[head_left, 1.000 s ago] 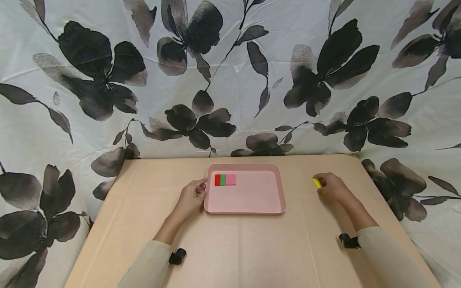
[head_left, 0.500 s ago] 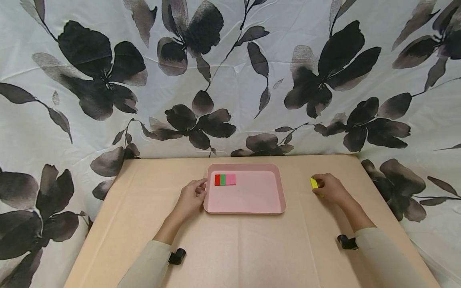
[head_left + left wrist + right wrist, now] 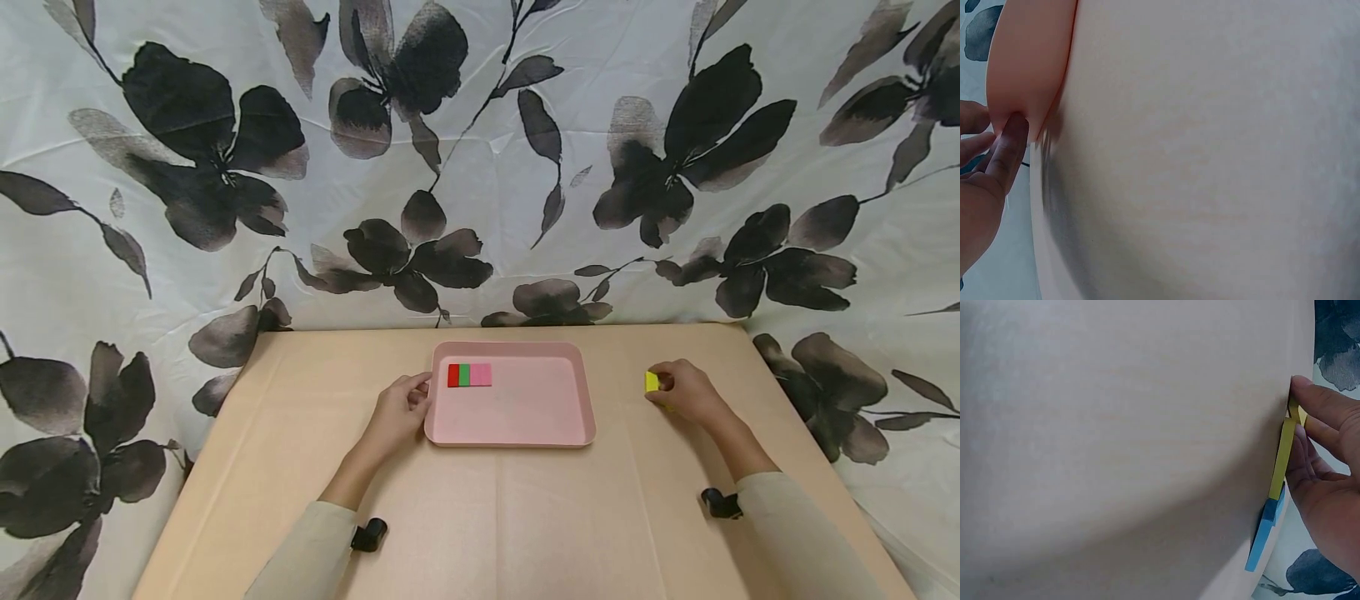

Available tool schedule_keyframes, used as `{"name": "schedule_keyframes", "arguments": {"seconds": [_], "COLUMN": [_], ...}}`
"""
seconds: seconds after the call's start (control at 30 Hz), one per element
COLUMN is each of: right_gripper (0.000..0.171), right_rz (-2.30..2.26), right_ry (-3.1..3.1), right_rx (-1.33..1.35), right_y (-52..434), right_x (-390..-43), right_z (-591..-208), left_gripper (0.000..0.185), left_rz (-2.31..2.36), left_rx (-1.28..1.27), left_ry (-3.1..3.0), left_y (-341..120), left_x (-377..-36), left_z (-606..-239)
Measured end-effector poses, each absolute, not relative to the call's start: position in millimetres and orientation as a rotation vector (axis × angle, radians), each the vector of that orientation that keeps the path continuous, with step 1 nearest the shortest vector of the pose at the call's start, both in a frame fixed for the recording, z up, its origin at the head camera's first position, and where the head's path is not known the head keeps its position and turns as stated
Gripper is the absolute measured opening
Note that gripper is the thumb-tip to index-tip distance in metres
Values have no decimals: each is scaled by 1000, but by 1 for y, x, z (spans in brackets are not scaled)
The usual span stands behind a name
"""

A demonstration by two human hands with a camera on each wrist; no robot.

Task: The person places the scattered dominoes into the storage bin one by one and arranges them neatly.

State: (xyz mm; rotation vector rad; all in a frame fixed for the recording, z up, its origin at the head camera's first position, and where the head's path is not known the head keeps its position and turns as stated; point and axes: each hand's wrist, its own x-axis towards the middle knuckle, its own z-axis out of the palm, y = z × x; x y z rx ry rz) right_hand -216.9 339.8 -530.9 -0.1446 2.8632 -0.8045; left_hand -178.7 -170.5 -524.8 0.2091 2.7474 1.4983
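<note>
Near the left edge of the pink tray (image 3: 517, 417), my left hand (image 3: 400, 410) holds the rim with bent fingers. The left wrist view has a fingertip (image 3: 1013, 134) against the tray's outer wall and other fingers at its rim. Inside the tray, red (image 3: 453, 375), green (image 3: 464, 375) and pink (image 3: 481, 375) pieces lie side by side in a row at the upper left. To the right of the tray, my right hand (image 3: 690, 392) pinches a small yellow block (image 3: 651, 382) between thumb and fingers. Another yellow piece (image 3: 1282, 456) and blue pieces (image 3: 1261, 534) show beside that hand in the right wrist view.
A tan-covered table (image 3: 498, 517) carries the tray. Behind and around it hangs white cloth (image 3: 525, 250) with dark floral print. Black wrist cameras sit at both sleeves. From overhead, the right hand hides the blue pieces.
The yellow block in my right hand has shifted slightly left and turned to show a broader face. My left hand and the tray stay in place.
</note>
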Motion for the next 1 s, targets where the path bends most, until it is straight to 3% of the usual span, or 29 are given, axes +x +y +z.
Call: {"name": "schedule_keyframes", "arguments": {"seconds": [0.4,1.0], "right_gripper": [55,49], "right_rz": [-845,-1091], "right_ry": [2895,2932], "right_rx": [-123,-383], "right_y": [320,274], "right_x": [-216,-217], "right_z": [-519,-503], "left_gripper": [46,46], "left_rz": [1500,1494], "left_rx": [198,216], "left_ry": [2739,2776], "left_y": [-171,-168], "left_x": [-177,-165], "left_z": [-524,-527]}}
